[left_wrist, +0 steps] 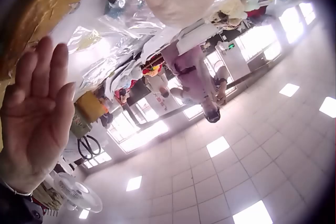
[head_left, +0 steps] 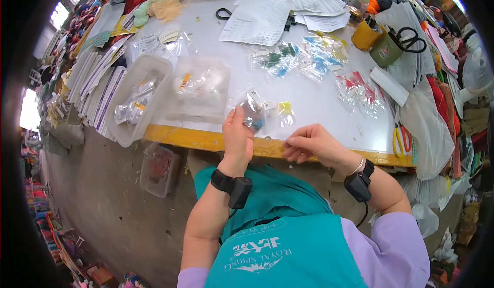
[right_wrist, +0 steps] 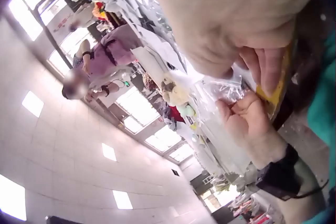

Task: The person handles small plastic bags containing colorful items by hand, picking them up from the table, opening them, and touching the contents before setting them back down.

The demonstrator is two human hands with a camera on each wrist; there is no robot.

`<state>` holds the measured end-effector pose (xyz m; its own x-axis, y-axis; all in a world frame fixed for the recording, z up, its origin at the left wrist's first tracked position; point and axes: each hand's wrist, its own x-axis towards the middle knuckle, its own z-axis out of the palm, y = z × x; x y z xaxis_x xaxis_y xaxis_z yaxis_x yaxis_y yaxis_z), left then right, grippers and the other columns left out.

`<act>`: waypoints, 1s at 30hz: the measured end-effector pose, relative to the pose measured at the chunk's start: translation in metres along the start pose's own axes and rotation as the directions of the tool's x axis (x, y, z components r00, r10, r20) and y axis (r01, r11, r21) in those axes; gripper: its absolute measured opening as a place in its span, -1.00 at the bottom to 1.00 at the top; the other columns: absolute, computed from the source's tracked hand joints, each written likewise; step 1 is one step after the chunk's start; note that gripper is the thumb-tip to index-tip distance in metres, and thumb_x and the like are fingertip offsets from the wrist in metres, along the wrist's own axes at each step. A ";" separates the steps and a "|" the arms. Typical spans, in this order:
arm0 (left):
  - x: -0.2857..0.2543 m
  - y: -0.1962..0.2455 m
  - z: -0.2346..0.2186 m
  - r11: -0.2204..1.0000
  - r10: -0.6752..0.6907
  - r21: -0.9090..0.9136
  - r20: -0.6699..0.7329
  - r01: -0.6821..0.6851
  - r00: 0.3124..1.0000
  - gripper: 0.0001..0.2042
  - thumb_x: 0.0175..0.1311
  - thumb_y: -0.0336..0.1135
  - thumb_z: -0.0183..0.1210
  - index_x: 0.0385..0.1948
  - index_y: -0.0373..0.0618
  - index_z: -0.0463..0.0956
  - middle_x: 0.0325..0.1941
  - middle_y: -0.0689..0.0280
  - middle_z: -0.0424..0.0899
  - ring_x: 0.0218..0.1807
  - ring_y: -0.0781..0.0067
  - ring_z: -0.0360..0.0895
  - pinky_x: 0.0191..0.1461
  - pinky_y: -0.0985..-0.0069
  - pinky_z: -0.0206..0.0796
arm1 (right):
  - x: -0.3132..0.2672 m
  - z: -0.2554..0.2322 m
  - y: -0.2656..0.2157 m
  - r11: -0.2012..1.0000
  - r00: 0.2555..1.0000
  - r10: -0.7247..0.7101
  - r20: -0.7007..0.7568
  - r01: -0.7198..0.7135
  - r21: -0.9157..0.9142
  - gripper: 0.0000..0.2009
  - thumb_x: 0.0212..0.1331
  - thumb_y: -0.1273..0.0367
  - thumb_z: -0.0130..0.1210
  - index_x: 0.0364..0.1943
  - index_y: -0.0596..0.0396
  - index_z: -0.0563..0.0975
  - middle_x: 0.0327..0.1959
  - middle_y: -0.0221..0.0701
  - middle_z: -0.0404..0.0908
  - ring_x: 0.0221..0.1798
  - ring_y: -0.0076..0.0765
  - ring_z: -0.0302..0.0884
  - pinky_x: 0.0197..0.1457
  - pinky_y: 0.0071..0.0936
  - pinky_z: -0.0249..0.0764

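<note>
My left hand (head_left: 237,138) is at the table's front edge, pinching a small clear plastic bag (head_left: 252,112) with dark and teal contents and a printed label. To the right of it, a second clear bag (head_left: 280,114) with something yellow inside lies on the table. Apart from both bags, my right hand (head_left: 315,143) hovers over the wooden edge, fingers loosely bent and holding nothing. From the left wrist view, the palm of the right hand (left_wrist: 39,113) faces the camera, bare.
Left of the hands stand a lidded clear box (head_left: 198,100) and an open plastic tub (head_left: 126,128) of packets. Farther back lie bags with green and blue pieces (head_left: 275,59), red-filled bags (head_left: 360,90) and printed papers (head_left: 257,20). Scissors (head_left: 409,41) stand in a green can (head_left: 385,54).
</note>
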<state>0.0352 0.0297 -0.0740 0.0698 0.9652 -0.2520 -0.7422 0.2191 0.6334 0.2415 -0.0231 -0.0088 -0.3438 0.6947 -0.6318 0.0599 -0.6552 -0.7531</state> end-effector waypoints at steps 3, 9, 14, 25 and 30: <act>-0.004 0.001 0.003 0.999 0.019 0.044 0.031 -0.020 0.999 -0.74 0.52 -0.23 -0.05 -0.05 -0.23 0.47 -0.03 0.25 0.62 -0.04 0.43 0.58 0.06 0.40 0.46 | 0.021 -0.021 -0.012 0.679 0.836 -0.538 -0.112 0.351 -0.645 -0.70 0.20 0.39 0.12 0.00 0.17 0.56 -0.22 -0.23 0.71 -0.24 -0.34 0.69 -0.17 -0.40 0.59; -0.006 0.003 0.004 0.999 0.027 0.036 0.073 -0.029 0.997 -0.75 0.52 -0.25 -0.07 -0.01 -0.24 0.46 -0.03 0.26 0.61 -0.02 0.46 0.57 0.06 0.43 0.45 | 0.081 -0.022 -0.042 0.367 0.733 -0.668 0.132 0.478 -0.798 -0.58 0.04 0.46 0.17 0.08 0.10 0.54 -0.16 -0.24 0.67 -0.24 -0.28 0.60 -0.13 -0.38 0.51; -0.005 0.000 -0.001 0.997 0.055 0.046 0.087 -0.059 0.995 -0.74 0.52 -0.27 -0.07 0.00 -0.27 0.45 -0.02 0.26 0.60 -0.01 0.47 0.56 0.10 0.42 0.45 | 0.077 -0.026 -0.038 0.434 0.772 -0.634 0.051 0.409 -0.802 -0.80 0.06 0.40 0.16 -0.22 0.17 0.61 -0.39 -0.24 0.68 -0.36 -0.16 0.62 -0.23 -0.34 0.53; -0.010 -0.002 0.006 0.974 0.044 0.213 0.156 -0.078 0.987 -0.71 0.53 -0.21 -0.09 -0.02 -0.23 0.47 -0.02 0.26 0.62 0.02 0.43 0.57 0.14 0.40 0.43 | 0.074 0.001 -0.018 0.829 0.786 -0.559 -0.266 0.543 -0.137 -0.86 0.19 0.42 0.17 -0.33 0.27 0.57 -0.49 -0.43 0.59 -0.51 -0.60 0.52 -0.44 -0.62 0.44; -0.015 -0.005 0.009 0.928 0.098 0.343 0.160 -0.148 0.982 -0.65 0.55 -0.10 -0.12 -0.01 -0.23 0.46 -0.08 0.30 0.61 -0.05 0.51 0.54 0.07 0.49 0.39 | 0.073 0.010 -0.020 0.824 0.779 -0.566 -0.270 0.546 -0.151 -0.86 0.18 0.41 0.17 -0.33 0.26 0.58 -0.50 -0.41 0.61 -0.51 -0.58 0.52 -0.43 -0.61 0.44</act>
<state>0.0437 0.0152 -0.0671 0.1031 0.9923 -0.0683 -0.4703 0.1091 0.8757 0.2057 0.0377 -0.0381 -0.0484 0.9921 -0.1155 0.0028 -0.1155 -0.9933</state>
